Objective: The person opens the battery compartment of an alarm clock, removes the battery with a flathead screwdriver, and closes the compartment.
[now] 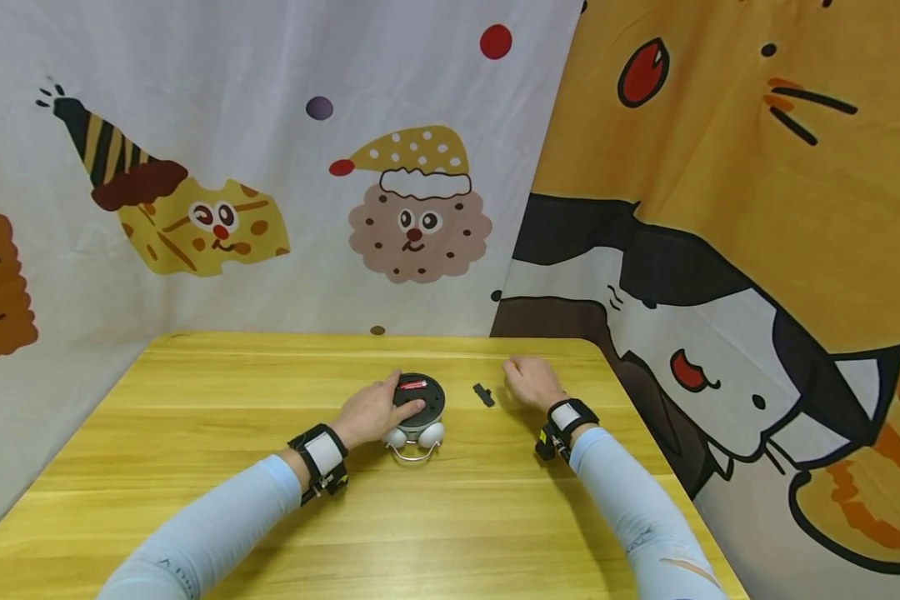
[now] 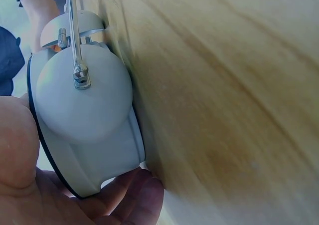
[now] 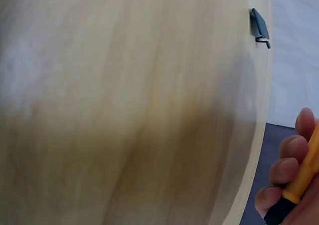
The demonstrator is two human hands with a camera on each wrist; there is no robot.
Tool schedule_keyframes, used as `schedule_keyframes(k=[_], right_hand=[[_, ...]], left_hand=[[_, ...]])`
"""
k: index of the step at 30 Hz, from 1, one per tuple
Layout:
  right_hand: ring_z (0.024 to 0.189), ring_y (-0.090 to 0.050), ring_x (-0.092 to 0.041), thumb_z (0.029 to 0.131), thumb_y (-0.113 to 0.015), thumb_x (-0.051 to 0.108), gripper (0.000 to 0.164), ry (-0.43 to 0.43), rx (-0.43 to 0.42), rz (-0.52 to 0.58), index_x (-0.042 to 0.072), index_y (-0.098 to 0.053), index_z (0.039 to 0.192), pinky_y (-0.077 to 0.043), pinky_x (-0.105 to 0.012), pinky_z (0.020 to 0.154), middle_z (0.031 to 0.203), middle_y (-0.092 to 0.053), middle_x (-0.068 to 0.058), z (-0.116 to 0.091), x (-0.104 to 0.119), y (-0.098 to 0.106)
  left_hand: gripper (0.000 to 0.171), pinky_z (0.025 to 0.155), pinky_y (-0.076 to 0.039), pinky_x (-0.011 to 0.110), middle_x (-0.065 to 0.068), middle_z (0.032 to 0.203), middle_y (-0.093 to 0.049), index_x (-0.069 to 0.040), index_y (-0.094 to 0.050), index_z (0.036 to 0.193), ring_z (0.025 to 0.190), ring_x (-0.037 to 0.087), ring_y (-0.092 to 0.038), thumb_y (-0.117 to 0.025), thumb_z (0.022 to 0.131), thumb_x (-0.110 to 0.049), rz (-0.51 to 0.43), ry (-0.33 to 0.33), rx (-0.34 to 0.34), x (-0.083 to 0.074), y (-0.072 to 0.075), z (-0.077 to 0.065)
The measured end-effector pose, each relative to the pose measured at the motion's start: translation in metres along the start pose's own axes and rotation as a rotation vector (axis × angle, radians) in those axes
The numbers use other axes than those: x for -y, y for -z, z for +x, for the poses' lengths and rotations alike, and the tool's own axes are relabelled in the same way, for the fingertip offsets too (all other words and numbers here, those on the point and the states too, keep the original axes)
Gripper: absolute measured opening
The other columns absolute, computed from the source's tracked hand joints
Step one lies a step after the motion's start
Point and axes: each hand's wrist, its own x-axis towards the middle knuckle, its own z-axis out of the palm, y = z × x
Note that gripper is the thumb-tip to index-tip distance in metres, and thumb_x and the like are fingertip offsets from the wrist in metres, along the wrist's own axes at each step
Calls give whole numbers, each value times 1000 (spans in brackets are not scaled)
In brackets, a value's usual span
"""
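Observation:
A white twin-bell alarm clock (image 1: pixel 433 402) lies with its black back up on the table. A red battery (image 1: pixel 413 385) shows in the recess of that back. My left hand (image 1: pixel 371 412) grips the clock from the left, thumb over the back; the left wrist view shows fingers curled under the white casing (image 2: pixel 94 155). My right hand (image 1: pixel 534 382) is apart from the clock, to its right. Its fingers wrap the orange-and-black handle of a screwdriver (image 3: pixel 301 179); the shaft is hidden. Between clock and right hand lies a small black battery cover (image 1: pixel 483 395).
The yellow wood-grain table (image 1: pixel 270 375) reaches a curtain (image 1: pixel 307 308) with cartoon prints at the back. Another printed curtain (image 1: pixel 705 275) hangs along the right side. The clock's bells (image 1: pixel 432 434) and wire handle (image 1: pixel 412 457) point toward the front.

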Motion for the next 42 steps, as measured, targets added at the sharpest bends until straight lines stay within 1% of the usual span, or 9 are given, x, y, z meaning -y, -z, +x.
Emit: schedule_keyframes(k=[3, 5, 7, 10, 13, 17, 23, 31, 42], right_hand=[[148, -62, -49, 117, -31, 37, 63, 14, 20, 44, 0, -64, 155, -46, -63, 126, 159, -66, -25, -1, 0, -1], [131, -71, -48, 116, -34, 35, 58, 35, 27, 46, 0, -69, 146, -55, -60, 115, 144, -74, -27, -1, 0, 0], [106, -75, -41, 116, -39, 32, 49, 56, 36, 28, 2, -73, 132, -59, -54, 95, 122, -79, -23, 0, 1, 1], [79, -61, -26, 115, -47, 29, 30, 80, 68, -10, 11, -71, 116, -48, -41, 74, 99, -72, -11, 1, 0, 2], [81, -59, -20, 115, -56, 27, 20, 118, 87, -46, 11, -69, 118, -48, -38, 76, 103, -71, -7, 2, -2, 1], [93, -62, -24, 114, -65, 25, 18, 181, 99, -79, 8, -67, 120, -54, -46, 87, 110, -70, -10, 1, -6, 0], [105, -66, -26, 112, -72, 26, 18, 205, 99, -85, 11, -69, 121, -58, -50, 99, 116, -70, -8, -3, -11, 1], [105, -70, -26, 109, -77, 29, 16, 243, 77, -114, 15, -73, 116, -60, -51, 99, 111, -70, -5, -2, -16, 0], [101, -69, -23, 107, -79, 31, 17, 212, 92, -115, 16, -79, 116, -59, -49, 94, 110, -75, -4, -6, -16, 4]], left_hand=[[96, 105, -61, 59, 34, 152, -67, 0, -37, 174, 133, 47, -72, -63, 109, -66, -1, 1, 0, 0, 0, 0], [96, 105, -62, 59, 34, 152, -67, 0, -37, 174, 133, 48, -72, -63, 109, -66, -3, 1, 1, -1, 1, 0], [96, 105, -62, 59, 34, 152, -67, 0, -37, 174, 134, 48, -72, -63, 109, -66, -3, 2, 3, -1, 2, -1], [96, 105, -61, 59, 34, 152, -67, 0, -37, 173, 134, 47, -72, -63, 109, -66, -4, 5, 4, -1, 2, -1], [96, 106, -61, 59, 34, 152, -67, 0, -37, 173, 134, 47, -72, -63, 109, -66, -5, 7, 6, -1, 2, -1], [96, 107, -61, 59, 34, 153, -66, 0, -37, 174, 135, 48, -71, -63, 109, -66, -5, 12, 10, -2, 2, -1], [96, 107, -61, 59, 33, 153, -66, 0, -37, 174, 135, 47, -71, -63, 109, -66, -5, 17, 11, -1, 2, -1], [96, 109, -60, 59, 33, 155, -65, -1, -35, 175, 138, 47, -70, -62, 110, -66, -6, 19, 18, -1, 2, -2], [95, 110, -60, 59, 33, 156, -64, -1, -34, 175, 139, 47, -69, -62, 110, -65, -6, 12, 17, -2, 2, -2]])
